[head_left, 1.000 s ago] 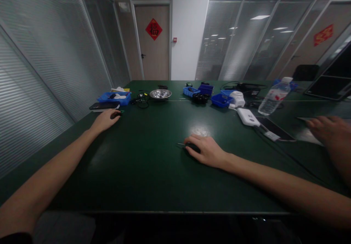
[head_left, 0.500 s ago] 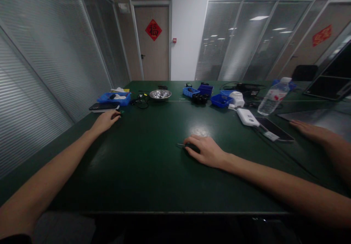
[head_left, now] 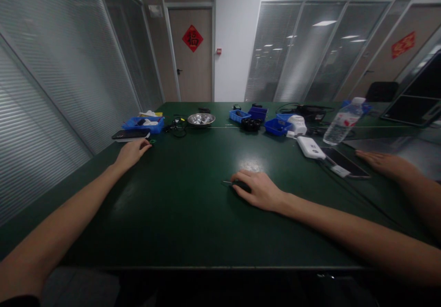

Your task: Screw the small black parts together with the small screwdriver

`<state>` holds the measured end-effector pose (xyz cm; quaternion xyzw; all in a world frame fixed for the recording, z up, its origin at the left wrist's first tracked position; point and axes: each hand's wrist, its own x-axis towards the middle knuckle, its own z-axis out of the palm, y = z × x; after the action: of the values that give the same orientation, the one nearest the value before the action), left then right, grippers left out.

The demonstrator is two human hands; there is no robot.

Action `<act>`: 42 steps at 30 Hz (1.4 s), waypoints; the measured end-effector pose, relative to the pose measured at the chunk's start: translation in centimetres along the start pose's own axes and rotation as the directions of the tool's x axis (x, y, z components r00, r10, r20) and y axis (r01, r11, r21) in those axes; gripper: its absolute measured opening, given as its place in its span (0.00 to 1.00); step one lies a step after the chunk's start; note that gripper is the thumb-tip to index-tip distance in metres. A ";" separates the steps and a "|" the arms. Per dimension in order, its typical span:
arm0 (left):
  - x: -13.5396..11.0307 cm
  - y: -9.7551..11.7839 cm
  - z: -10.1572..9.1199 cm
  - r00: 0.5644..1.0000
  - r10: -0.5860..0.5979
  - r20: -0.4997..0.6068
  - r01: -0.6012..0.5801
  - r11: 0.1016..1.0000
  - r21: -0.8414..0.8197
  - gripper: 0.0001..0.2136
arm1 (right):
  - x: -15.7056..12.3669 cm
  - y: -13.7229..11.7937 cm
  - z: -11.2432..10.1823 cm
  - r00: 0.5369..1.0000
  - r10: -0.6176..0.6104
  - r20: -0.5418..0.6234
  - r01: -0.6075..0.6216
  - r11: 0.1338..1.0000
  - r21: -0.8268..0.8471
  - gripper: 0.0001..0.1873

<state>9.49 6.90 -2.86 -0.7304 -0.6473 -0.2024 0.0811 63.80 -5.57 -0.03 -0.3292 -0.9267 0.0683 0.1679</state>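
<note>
My right hand (head_left: 259, 190) rests on the green table with its fingers wrapped round a screwdriver (head_left: 241, 186). The dark handle is partly hidden under my fingers, and the thin metal shaft points left. Over at the left, my left hand (head_left: 132, 153) is closed in a pinch at a small dark and green thing (head_left: 153, 141), too small and blurred to name. Just behind that hand lies a black-covered notebook (head_left: 131, 135).
A blue tray (head_left: 129, 124), a metal bowl (head_left: 201, 125) and several blue bins (head_left: 275, 127) stand further back. To the right are a white power bank (head_left: 310, 147), a phone (head_left: 344, 162), a water bottle (head_left: 343, 124) and another person's hand (head_left: 382, 161) beside a grey laptop-like surface.
The other person's hand at the right has slid left, toward the phone. My own hands and what they hold look almost unmoved.
</note>
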 end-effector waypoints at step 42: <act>0.7 -0.5 0.8 0.997 0.083 0.007 -0.083 0.997 -0.004 0.24 | 0.0 -0.2 -0.3 1.000 0.007 0.007 -0.007 1.000 0.010 0.13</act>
<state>9.21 7.86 -3.37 -0.7576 -0.6163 -0.1973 0.0856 63.72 -5.74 0.28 -0.3316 -0.9257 0.0748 0.1660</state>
